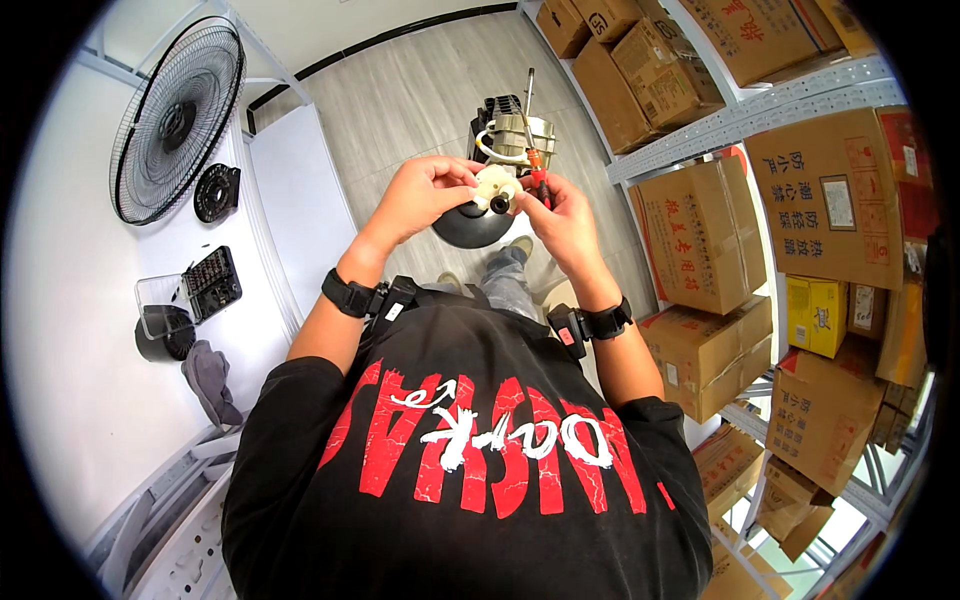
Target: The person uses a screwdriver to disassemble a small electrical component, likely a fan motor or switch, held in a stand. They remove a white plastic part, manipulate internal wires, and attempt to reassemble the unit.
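Note:
My left hand [436, 198] pinches a cream plastic part [491, 182], small and irregular in outline, with a round black piece [500, 204] on its near side. My right hand [562, 222] is closed, its thumb and fingertips at the right side of that part. Also in the right hand is a screwdriver [541, 184] with a red and black handle, its shank pointing away from me. Just beyond my hands stands a fan motor [538, 133] with a pale metal housing and a white wire. Below them, a black dome-shaped cover [472, 228] is partly hidden.
On the white table [262, 285] at left are a round black fan grille [208, 90], a black round part [216, 193], a bit set [212, 283] with a clear lid, a black cup-like part [165, 335] and a grey cloth [210, 382]. Shelves of cardboard boxes [697, 235] line the right.

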A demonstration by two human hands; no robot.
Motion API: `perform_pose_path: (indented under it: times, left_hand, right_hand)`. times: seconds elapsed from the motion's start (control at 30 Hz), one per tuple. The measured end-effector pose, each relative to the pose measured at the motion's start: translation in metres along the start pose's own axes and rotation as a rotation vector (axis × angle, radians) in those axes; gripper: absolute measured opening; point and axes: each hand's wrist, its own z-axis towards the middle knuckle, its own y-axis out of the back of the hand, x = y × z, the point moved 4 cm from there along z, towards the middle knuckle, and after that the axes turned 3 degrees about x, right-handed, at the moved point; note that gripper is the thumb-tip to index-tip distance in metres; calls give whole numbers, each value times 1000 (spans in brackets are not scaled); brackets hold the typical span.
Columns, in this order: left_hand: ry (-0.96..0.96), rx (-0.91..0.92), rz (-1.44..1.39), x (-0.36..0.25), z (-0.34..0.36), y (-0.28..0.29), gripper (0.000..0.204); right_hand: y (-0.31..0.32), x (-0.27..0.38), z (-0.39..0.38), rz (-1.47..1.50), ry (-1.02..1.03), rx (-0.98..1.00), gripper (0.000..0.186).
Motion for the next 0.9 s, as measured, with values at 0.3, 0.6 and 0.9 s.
perform_pose_path:
  times: [0.3, 0.6, 0.9]
  left_hand:
    - [24, 26, -75, 3, 4, 2, 7]
    - [143, 72, -99, 5, 6, 6, 7]
    - [211, 110, -138, 10, 9, 5, 10]
  right_hand:
    - [2, 0, -1, 35, -39, 24, 17]
    - [3, 0, -2, 15, -6, 47, 18]
    - [3, 5, -5, -11, -6, 52, 18]
